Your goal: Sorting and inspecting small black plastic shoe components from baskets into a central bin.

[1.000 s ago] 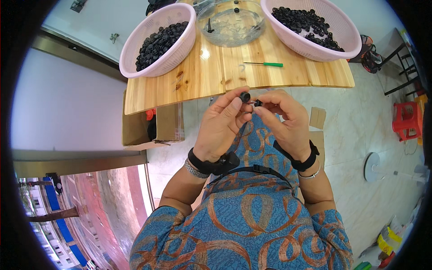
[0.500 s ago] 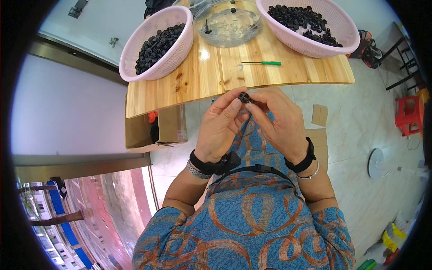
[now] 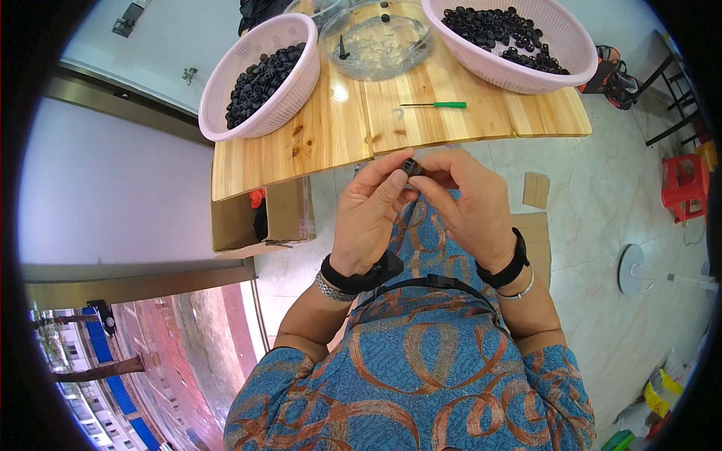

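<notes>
Between my two hands, just off the table's near edge, is a small round black plastic part (image 3: 411,167). My left hand (image 3: 374,199) pinches it from the left with thumb and fingertips. From the other side, my right hand (image 3: 460,197) grips it between thumb and forefinger. The part's underside is hidden by my fingers. Beyond my hands, a screwdriver (image 3: 450,105) with a green handle and thin shaft lies on the wooden table (image 3: 331,124).
A pink basket (image 3: 304,94) of black parts stands at the left, another pink basket (image 3: 519,79) at the right. Between them sits a clear round tray (image 3: 368,74) with small transparent pieces. A cardboard box (image 3: 289,210) is under the table; a red stool (image 3: 686,188) stands far right.
The black part has turned slightly between my fingertips. Both hands keep their grip in nearly the same place, and the whole view has shifted a little.
</notes>
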{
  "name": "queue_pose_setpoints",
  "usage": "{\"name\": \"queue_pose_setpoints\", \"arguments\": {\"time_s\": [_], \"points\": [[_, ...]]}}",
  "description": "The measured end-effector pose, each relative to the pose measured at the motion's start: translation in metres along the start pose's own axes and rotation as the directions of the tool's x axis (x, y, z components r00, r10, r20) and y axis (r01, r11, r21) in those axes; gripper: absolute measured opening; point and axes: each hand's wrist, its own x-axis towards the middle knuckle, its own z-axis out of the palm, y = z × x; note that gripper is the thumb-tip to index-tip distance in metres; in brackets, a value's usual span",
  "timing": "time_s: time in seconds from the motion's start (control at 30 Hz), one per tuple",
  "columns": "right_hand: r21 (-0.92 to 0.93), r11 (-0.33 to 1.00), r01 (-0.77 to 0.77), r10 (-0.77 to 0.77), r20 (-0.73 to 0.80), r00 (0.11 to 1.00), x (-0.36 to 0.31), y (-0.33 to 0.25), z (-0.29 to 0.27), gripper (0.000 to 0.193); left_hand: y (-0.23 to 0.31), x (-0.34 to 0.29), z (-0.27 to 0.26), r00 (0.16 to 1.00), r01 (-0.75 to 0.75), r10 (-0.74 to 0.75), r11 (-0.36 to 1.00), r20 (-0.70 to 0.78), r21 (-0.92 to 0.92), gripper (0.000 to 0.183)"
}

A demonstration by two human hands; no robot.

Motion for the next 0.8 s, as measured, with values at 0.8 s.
{"name": "queue_pose_setpoints", "arguments": {"time_s": [0.8], "points": [[-0.214, 0.889, 0.406, -0.376, 0.167, 0.912, 0.009, 0.009, -0.012, 0.012, 0.003, -0.003, -0.008, 0.999, -0.054, 0.053, 0.960, 0.008, 0.274, 0.026]]}}
